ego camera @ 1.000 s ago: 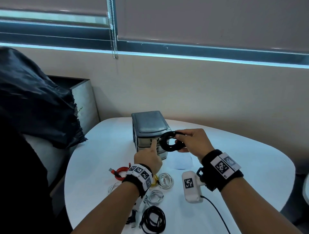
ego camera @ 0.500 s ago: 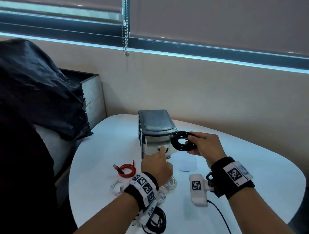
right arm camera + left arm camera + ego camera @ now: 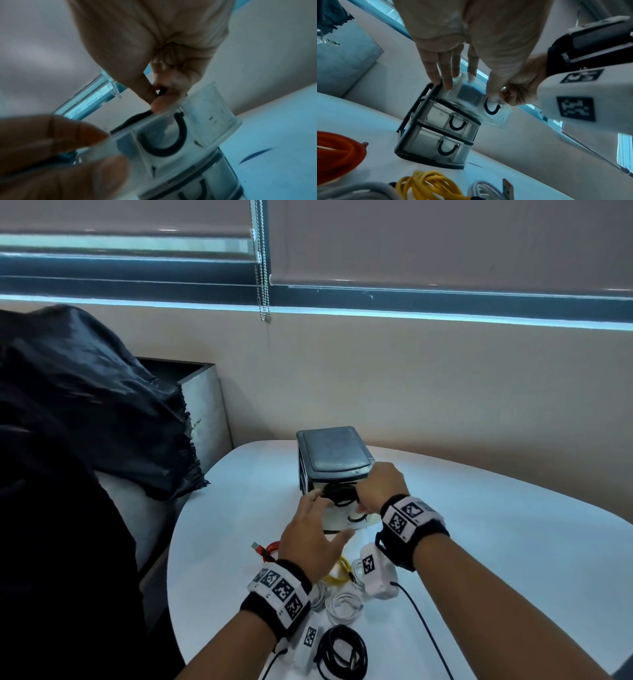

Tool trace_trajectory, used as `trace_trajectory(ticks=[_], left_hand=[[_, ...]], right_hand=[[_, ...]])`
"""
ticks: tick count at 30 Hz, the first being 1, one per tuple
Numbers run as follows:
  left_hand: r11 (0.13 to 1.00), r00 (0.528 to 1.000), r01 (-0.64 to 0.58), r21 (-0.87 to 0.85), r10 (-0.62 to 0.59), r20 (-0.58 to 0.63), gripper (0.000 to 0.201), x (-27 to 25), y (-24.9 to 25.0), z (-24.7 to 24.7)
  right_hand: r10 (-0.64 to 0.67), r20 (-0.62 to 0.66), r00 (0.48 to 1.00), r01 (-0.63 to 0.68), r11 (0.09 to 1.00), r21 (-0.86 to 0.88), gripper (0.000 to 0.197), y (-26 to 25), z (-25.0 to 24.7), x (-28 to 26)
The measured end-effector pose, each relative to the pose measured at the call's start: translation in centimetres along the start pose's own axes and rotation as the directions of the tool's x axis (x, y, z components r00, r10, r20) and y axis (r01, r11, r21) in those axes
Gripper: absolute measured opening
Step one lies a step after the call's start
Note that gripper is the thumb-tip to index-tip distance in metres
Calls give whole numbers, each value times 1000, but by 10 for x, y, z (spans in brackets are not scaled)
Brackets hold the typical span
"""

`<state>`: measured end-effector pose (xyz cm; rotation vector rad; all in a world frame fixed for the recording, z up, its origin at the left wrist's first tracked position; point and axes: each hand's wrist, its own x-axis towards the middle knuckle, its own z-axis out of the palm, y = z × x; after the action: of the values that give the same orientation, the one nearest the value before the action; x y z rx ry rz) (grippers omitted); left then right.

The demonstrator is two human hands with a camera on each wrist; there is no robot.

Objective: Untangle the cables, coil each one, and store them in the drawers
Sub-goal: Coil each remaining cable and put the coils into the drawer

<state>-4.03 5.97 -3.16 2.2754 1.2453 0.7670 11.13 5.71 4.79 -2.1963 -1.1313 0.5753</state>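
The head camera is looking forward and down from above both forearms, taking in the left hand point(image 3: 310, 537), the right hand point(image 3: 383, 486) and the drawer unit point(image 3: 334, 455) just beyond them. The left wrist camera is peering up along its fingers point(image 3: 444, 70) at the drawer unit point(image 3: 436, 135), close below. The right wrist camera is sitting nearer still, probably just beneath the pulled-out top drawer point(image 3: 197, 128), though blur is smearing it. All three are sharing that top drawer.

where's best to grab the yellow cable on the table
Grip the coiled yellow cable across its bundled loops, coming from above: it lies flat on the white table, and white cable coils crowd its near side, so fingers pinching the whole bundle likely keeps it coiled.
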Motion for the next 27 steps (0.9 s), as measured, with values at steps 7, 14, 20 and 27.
trace_trajectory(ticks=[7, 14, 20, 27], left_hand=[[993, 993, -17, -115, 4, -117, 20, 0, -10, 5], [981, 989, -13, -192, -16, -146, 4, 1, -12, 10], [973, 986, -70, -221, 34, -165, 17, 6, -12, 4], [980, 996, 27, -199, -43, -81, 4, 5, -13, -3]], right_hand=[[-254, 5, 967, 222, 838, -498, 30, 3, 21, -13], [-215, -14, 977, 188, 882, -431, 19, -4, 29, -8], [-276, 202, 940, 335, 858, -390, 36, 1, 49, 6], [-378, -347, 858, 398, 917, -15, 24, 40, 16, -28]])
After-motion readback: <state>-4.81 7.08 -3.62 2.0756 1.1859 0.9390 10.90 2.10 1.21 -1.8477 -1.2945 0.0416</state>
